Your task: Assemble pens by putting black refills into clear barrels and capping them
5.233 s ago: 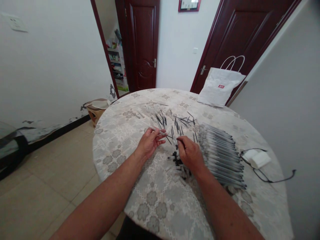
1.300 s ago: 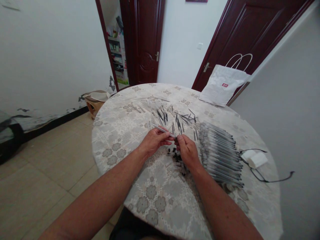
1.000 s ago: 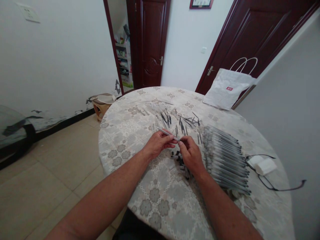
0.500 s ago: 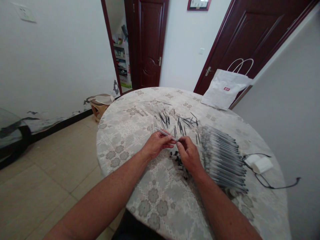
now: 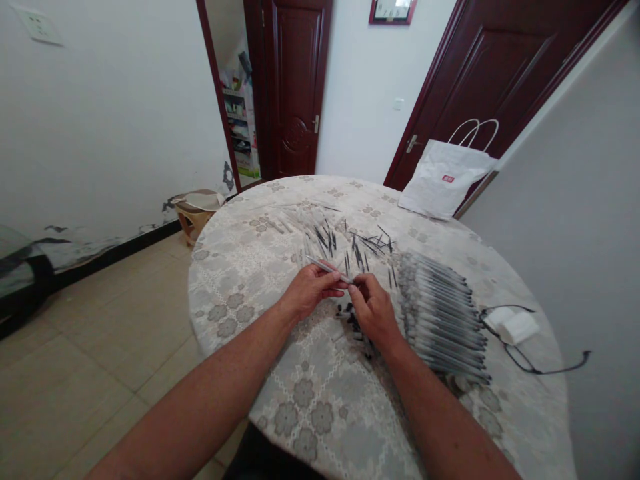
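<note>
My left hand (image 5: pixel 311 291) is closed round a clear pen barrel (image 5: pixel 324 265) that slants up to the left. My right hand (image 5: pixel 373 311) pinches the barrel's near end, fingertips pressed together against it. Both hands hover over a round table (image 5: pixel 280 400) with a floral cloth. Just below my right hand lies a small heap of black pen tips (image 5: pixel 353 321). Beyond the hands are loose black refills (image 5: pixel 363 243) and clear barrels (image 5: pixel 300 220). To the right a long row of finished pens (image 5: pixel 443 310) lies side by side.
A white paper bag (image 5: pixel 443 187) leans at the table's far edge by a dark red door. A white charger with a black cable (image 5: pixel 517 327) lies at the right edge. A small stool (image 5: pixel 193 210) stands on the tiled floor at the left.
Five seconds ago my right hand was down at the heap of black tips; since then it has come up to the barrel's end. Over the last second both hands have stayed together on the barrel.
</note>
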`<move>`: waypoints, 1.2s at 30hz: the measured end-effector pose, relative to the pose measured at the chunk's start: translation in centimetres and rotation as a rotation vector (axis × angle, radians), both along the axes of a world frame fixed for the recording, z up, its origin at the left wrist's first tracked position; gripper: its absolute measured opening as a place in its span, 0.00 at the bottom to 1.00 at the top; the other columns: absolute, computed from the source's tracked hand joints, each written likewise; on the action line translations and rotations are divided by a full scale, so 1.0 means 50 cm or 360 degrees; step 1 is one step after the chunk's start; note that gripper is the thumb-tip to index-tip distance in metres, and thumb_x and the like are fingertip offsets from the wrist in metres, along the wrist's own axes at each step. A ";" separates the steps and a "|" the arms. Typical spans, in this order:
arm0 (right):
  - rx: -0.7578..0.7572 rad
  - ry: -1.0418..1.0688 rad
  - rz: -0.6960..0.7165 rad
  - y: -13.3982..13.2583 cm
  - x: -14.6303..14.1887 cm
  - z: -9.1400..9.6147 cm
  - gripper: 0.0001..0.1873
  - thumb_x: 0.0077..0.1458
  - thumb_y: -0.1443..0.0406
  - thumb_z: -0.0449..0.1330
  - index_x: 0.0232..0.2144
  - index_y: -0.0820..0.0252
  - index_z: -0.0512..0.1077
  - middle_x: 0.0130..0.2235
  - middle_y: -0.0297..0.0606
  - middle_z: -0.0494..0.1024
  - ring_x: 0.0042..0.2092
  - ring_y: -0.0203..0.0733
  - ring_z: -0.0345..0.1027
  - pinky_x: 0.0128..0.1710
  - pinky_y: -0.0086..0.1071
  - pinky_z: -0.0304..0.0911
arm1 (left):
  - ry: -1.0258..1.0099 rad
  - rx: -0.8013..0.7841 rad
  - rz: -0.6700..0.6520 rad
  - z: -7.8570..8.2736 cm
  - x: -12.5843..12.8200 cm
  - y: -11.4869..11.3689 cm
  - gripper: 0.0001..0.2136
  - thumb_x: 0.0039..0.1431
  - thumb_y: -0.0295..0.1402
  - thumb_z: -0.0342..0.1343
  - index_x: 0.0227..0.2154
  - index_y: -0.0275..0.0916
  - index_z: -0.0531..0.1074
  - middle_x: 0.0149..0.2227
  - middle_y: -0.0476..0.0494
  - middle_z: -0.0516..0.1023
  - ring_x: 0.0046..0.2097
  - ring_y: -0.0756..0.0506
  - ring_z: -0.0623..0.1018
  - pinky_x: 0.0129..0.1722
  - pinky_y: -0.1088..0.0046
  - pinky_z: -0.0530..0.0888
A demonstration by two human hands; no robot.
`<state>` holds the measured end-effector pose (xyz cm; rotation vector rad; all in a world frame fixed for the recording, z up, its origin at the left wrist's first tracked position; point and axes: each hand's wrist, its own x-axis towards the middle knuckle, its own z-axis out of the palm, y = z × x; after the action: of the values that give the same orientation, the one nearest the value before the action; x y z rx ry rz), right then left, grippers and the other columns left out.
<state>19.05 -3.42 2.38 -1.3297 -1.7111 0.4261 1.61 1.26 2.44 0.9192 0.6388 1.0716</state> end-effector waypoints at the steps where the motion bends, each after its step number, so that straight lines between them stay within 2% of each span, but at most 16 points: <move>1: 0.0004 -0.0016 0.0004 0.000 -0.001 0.001 0.10 0.64 0.58 0.54 0.40 0.57 0.69 0.30 0.32 0.72 0.31 0.39 0.66 0.33 0.30 0.57 | 0.0004 0.0000 -0.0007 -0.001 0.000 0.000 0.16 0.51 0.37 0.70 0.35 0.35 0.70 0.36 0.42 0.81 0.39 0.43 0.83 0.38 0.68 0.80; 10: -0.0098 -0.0022 0.0046 0.000 -0.004 0.004 0.19 0.69 0.56 0.46 0.28 0.56 0.66 0.27 0.32 0.71 0.30 0.38 0.64 0.31 0.30 0.55 | 0.0029 -0.0003 -0.0015 0.003 0.001 -0.003 0.15 0.52 0.37 0.69 0.34 0.35 0.71 0.35 0.42 0.81 0.37 0.45 0.83 0.38 0.67 0.80; 15: -0.0026 0.0028 0.0033 0.001 0.002 0.005 0.11 0.66 0.57 0.51 0.38 0.56 0.68 0.30 0.31 0.72 0.31 0.38 0.66 0.33 0.30 0.57 | 0.0052 -0.0006 0.0043 0.006 0.000 -0.002 0.15 0.52 0.36 0.69 0.35 0.34 0.71 0.36 0.40 0.81 0.38 0.44 0.83 0.39 0.66 0.80; 19: 0.0052 -0.0048 0.0034 0.001 0.003 0.005 0.08 0.64 0.59 0.53 0.38 0.57 0.68 0.30 0.32 0.71 0.32 0.39 0.65 0.35 0.31 0.57 | 0.0047 -0.0002 0.0038 0.004 -0.001 -0.002 0.15 0.52 0.37 0.69 0.35 0.35 0.71 0.36 0.41 0.82 0.38 0.44 0.83 0.39 0.67 0.80; 25: -0.0071 -0.0054 0.0048 -0.002 -0.001 0.008 0.14 0.67 0.58 0.48 0.33 0.55 0.66 0.28 0.32 0.71 0.32 0.40 0.65 0.34 0.31 0.57 | 0.0072 0.0026 -0.0024 0.002 0.000 -0.002 0.16 0.51 0.39 0.70 0.35 0.35 0.72 0.33 0.43 0.81 0.38 0.44 0.82 0.40 0.66 0.80; 31: -0.0175 0.0079 0.0097 0.001 0.000 0.000 0.21 0.69 0.54 0.44 0.28 0.55 0.65 0.26 0.31 0.71 0.29 0.38 0.65 0.32 0.30 0.57 | 0.0092 0.0021 -0.0036 0.007 0.002 -0.003 0.15 0.52 0.39 0.69 0.34 0.34 0.72 0.34 0.41 0.81 0.37 0.44 0.82 0.39 0.67 0.80; 36: -0.0167 0.0129 0.0048 0.001 0.002 -0.001 0.18 0.68 0.54 0.47 0.32 0.55 0.67 0.26 0.30 0.71 0.29 0.38 0.64 0.31 0.30 0.57 | 0.0092 0.0009 0.0012 0.010 0.002 -0.005 0.17 0.51 0.40 0.70 0.34 0.34 0.71 0.33 0.43 0.80 0.37 0.45 0.82 0.38 0.67 0.80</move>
<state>19.16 -3.35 2.35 -1.3440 -1.6625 0.5865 1.69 1.02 2.95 0.9561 0.6880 1.0570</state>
